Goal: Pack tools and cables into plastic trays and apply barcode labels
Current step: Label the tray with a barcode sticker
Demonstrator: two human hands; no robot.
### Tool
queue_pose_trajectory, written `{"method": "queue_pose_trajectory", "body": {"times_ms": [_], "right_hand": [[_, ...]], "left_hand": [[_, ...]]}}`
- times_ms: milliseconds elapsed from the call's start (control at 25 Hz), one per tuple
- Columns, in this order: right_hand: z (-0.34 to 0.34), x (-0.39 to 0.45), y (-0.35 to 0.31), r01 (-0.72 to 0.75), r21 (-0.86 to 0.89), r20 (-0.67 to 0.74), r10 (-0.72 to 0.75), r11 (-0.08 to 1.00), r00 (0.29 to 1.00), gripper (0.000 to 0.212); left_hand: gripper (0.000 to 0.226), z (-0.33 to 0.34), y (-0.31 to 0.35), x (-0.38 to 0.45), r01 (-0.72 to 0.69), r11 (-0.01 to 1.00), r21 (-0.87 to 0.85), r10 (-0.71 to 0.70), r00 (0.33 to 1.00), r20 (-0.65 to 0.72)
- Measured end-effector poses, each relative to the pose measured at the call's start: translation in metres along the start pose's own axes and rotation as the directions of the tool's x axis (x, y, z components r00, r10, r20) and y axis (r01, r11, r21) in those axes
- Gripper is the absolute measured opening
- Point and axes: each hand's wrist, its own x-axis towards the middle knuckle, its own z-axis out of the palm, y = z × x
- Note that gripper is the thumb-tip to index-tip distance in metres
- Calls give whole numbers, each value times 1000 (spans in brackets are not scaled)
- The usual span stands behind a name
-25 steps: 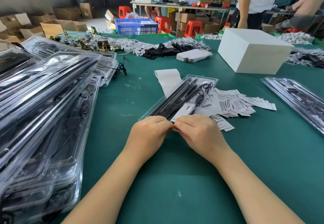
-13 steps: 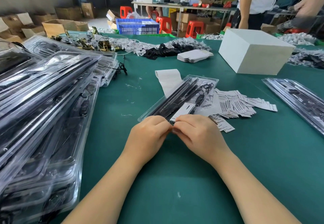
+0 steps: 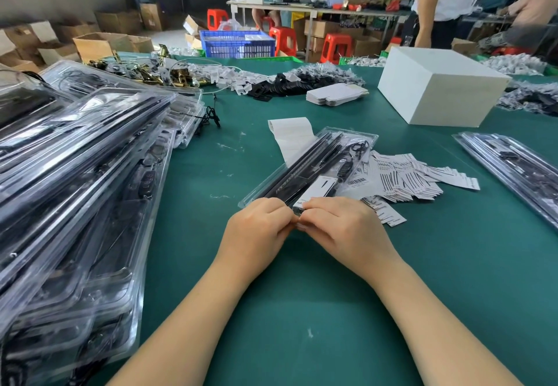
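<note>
Clear tray (image 3: 314, 168) lies on the green mat, label pile (image 3: 401, 180) just right of it. Left hand (image 3: 256, 231) and right hand (image 3: 344, 228) pinch a small label at the tray's near end; what exactly they hold is hidden. Advice: align squarely, press flat from one edge.

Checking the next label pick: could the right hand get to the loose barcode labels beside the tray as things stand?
Probably yes. The barcode labels lie uncovered on the green mat, just ahead and right of the right hand, with nothing between. That hand is busy, though, fingers meeting the left hand at the tray's near end.
</note>
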Motion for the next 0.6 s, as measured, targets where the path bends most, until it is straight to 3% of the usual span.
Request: {"method": "queue_pose_trajectory", "body": {"times_ms": [280,600], "right_hand": [[-1,-4,3,-54,42,66,51,998,997,11],[2,0,-1,-18,8,97,17,1000,995,11]], "left_hand": [[13,1,0,1,-45,999,26,44,999,26],[5,2,0,-3,42,999,-32,-41,998,51]]}}
